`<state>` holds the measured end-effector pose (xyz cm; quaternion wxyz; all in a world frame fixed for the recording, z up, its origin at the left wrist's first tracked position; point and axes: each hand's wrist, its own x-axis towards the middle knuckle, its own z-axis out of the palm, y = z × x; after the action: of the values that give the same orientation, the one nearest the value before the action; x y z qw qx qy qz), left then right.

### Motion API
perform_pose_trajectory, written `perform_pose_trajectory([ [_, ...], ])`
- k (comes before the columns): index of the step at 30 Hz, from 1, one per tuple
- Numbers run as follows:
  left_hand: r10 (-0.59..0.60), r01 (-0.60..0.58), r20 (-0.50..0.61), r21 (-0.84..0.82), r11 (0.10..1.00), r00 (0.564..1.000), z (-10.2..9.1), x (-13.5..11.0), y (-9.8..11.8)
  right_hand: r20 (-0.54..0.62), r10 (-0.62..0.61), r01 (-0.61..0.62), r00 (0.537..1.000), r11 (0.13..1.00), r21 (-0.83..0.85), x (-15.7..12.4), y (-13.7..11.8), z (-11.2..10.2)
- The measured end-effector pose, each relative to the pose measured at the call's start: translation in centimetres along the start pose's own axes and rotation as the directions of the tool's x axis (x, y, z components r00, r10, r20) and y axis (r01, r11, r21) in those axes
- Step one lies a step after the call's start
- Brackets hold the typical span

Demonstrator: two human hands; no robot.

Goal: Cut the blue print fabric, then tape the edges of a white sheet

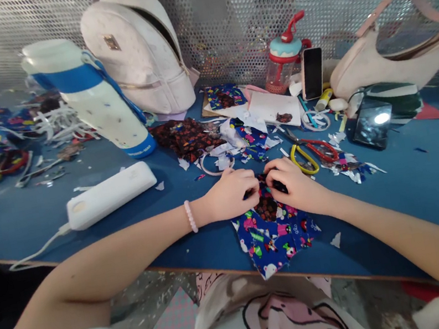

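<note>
A blue cartoon-print fabric piece (272,242) with ragged edges lies on the table in front of me, its near corner by the table's edge. Against its upper part rests a dark, brown-patterned fabric scrap (266,208). My left hand (235,193), a beaded bracelet at the wrist, is closed on the fabric's upper left with curled fingers. Opposite it, my right hand (294,185) pinches the upper right. The two hands are a small gap apart, and the fingertips are partly hidden. Yellow-and-red-handled scissors (313,151) lie just beyond my right hand.
Beyond my hands are brown fabric (187,138), paper and cloth scraps. A white power bank-like device (110,195), a large bottle (93,98) and a backpack (138,54) stand left. To the right are a phone (312,73), a dark shiny device (373,124) and a handbag (396,64).
</note>
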<state>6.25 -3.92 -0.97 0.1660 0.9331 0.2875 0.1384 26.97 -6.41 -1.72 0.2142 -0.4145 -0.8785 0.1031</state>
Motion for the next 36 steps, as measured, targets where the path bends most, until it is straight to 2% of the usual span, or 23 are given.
perform_pose_trajectory([
  [10, 0.032, -0.030, -0.019, 0.098, 0.995, 0.999, 0.25, 0.04, 0.07, -0.044, 0.056, -0.060, 0.997, 0.995, -0.078, -0.26, -0.31, 0.74],
  [22, 0.004, -0.001, -0.060, 0.053, 0.999, 0.998, 0.36, -0.05, 0.21, -0.059, 0.067, -0.070, 0.996, 0.996, -0.052, -0.32, -0.69, 0.61],
  [36, -0.004, 0.006, -0.053, 0.032, 0.999, 0.999, 0.40, -0.11, 0.05, -0.063, 0.069, -0.070, 0.996, 0.997, -0.024, -0.32, -0.58, 0.66],
])
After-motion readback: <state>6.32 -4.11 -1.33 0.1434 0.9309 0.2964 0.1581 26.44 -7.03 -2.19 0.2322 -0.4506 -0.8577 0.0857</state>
